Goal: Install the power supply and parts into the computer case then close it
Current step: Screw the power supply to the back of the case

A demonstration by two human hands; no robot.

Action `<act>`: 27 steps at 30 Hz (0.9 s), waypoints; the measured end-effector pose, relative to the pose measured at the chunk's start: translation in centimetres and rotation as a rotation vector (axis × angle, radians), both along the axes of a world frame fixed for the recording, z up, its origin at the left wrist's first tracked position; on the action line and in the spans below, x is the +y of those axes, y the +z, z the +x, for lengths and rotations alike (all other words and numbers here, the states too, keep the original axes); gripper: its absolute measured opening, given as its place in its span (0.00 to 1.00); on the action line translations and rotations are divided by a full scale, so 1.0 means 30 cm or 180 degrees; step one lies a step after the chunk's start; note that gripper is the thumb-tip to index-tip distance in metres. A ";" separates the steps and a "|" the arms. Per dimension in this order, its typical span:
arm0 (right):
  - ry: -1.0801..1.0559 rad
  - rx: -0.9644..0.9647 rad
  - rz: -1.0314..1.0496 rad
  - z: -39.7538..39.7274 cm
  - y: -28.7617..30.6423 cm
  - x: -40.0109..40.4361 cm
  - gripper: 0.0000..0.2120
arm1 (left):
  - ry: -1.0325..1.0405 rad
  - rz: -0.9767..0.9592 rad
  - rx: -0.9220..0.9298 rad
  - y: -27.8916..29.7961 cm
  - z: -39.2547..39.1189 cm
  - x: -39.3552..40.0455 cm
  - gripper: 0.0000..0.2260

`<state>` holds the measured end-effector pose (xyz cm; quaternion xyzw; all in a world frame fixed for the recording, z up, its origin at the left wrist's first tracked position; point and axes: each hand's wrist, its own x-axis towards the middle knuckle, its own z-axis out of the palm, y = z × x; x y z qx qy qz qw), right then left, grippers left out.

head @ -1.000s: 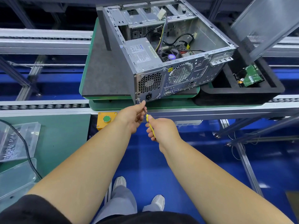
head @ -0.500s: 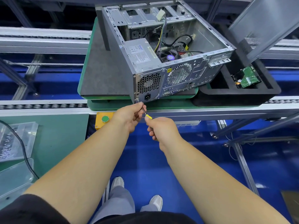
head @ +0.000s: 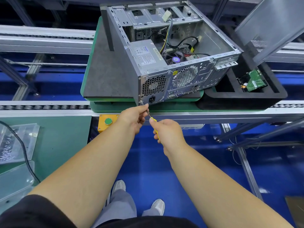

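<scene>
Both bare forearms stretched forward and angled in toward each other, black short sleeves at the shoulders. Left hand [head: 134,118] reaching farthest, fingertips pinched together around something thin, knuckles up. Right hand [head: 167,132] just behind and beside it, curled into a closed fist-style grip, thumb on top pointing forward. Hands nearly touching, wrists pretty much straight. Legs and white shoes visible down below between the arms.

Single head-worn wide-angle view, looking forward and down, close over forearms, conveyor bench [head: 213,113] beyond.
</scene>
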<state>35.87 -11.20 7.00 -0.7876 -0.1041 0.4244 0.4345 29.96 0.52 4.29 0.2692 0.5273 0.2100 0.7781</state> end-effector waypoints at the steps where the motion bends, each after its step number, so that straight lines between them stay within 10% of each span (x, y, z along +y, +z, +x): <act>1: -0.0001 -0.0061 0.0000 -0.002 -0.006 0.003 0.16 | -0.0011 0.0011 0.0026 0.000 0.000 0.000 0.05; 9: -0.0064 0.0889 0.0051 0.016 0.009 0.010 0.19 | -0.0056 0.0097 0.0175 -0.004 0.001 0.004 0.07; 16: 0.0100 -0.0168 -0.0040 -0.004 0.003 0.009 0.15 | -0.0110 0.0119 0.0225 -0.002 -0.005 -0.001 0.08; 23: -0.0459 0.2150 0.0384 0.007 0.018 0.019 0.15 | -0.0303 0.0147 -0.0312 0.014 -0.030 -0.025 0.07; 27: -0.0339 0.2180 0.0385 0.011 0.028 0.013 0.17 | -0.0149 0.0138 -0.0167 0.023 -0.021 -0.019 0.05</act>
